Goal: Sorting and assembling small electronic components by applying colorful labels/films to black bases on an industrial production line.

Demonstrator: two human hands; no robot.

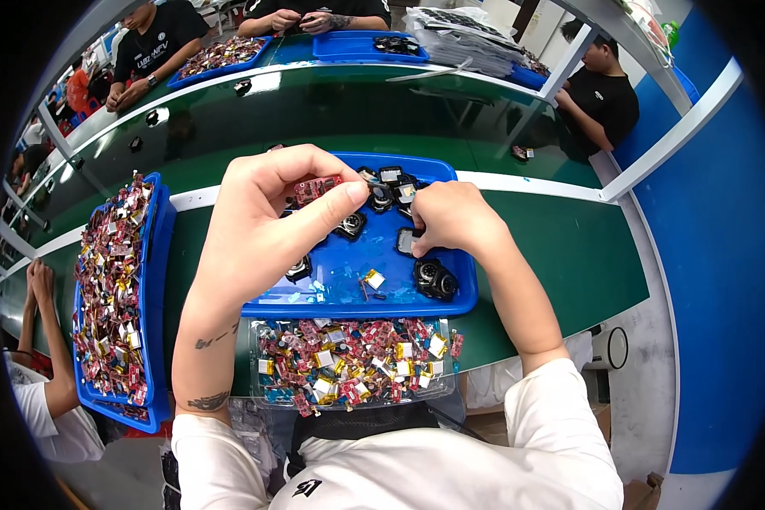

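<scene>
My left hand (272,217) is closed over the left part of a blue tray (361,312), with a small red circuit board (313,189) in its fingers. My right hand (463,219) is closed at the tray's right side, thumb and fingers at the edge of a black square watch case (406,243) with a grey inner face. More black watch cases (389,176) lie at the tray's far side. Nearer in the tray are a stack of black round-faced cases (434,279) and a loose silver battery with yellow tape (373,279).
A clear tray (259,387) heaped with red boards and batteries is right before me. Another full blue tray (161,280) stands at the left. Beyond a white rail (535,184) runs a green belt (348,115). Co-workers sit across and at both sides; metal posts (680,153) rise at the right.
</scene>
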